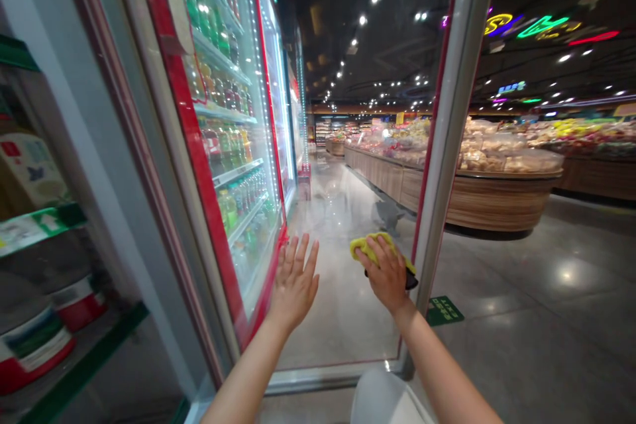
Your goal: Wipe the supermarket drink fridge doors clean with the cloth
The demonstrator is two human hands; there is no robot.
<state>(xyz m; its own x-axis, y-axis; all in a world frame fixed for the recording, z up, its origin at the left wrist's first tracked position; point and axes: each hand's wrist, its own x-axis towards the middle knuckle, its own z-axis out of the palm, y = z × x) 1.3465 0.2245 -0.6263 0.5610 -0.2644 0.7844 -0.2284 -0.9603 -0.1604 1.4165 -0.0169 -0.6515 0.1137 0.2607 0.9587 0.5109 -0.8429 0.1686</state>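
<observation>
In front of me stands an open glass door with a grey metal frame. My right hand presses a yellow cloth against the pane, near the frame's right upright; a dark edge shows beneath the hand. My left hand is stretched out with its fingers spread, flat on or close to the lower left of the glass; whether it touches cannot be made out. It holds nothing.
Drink coolers with lit shelves of bottles line the left. At far left are shelves with large containers. Wooden display counters stand to the right. A green floor sign lies beside the door, and my knee is below it.
</observation>
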